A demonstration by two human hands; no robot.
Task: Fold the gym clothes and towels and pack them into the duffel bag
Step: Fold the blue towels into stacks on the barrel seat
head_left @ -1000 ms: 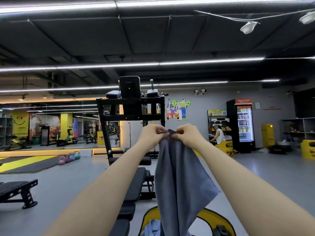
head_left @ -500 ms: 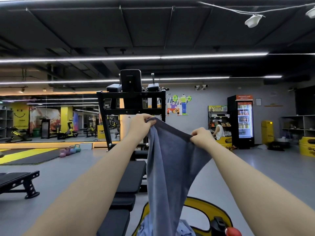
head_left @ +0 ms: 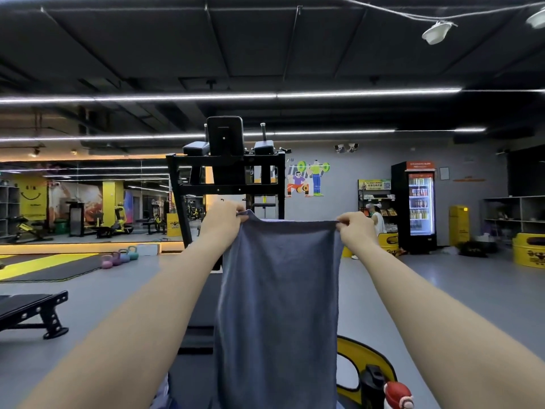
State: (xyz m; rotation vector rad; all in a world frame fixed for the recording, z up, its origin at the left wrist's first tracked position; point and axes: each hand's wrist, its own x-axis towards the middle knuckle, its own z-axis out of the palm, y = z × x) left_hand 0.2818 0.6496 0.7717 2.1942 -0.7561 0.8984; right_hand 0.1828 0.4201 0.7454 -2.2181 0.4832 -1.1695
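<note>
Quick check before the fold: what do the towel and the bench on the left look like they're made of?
Towel: soft matte blue-grey cloth, probably microfibre or terry; it hangs limp from the left hand and right hand, with a faint nap. Bench: black pad, likely vinyl, on a black painted metal frame with holes along it.

No lettering is legible: the fridge [head_left: 418,206] header, wall posters and yellow bins [head_left: 529,250] blur out.
</note>
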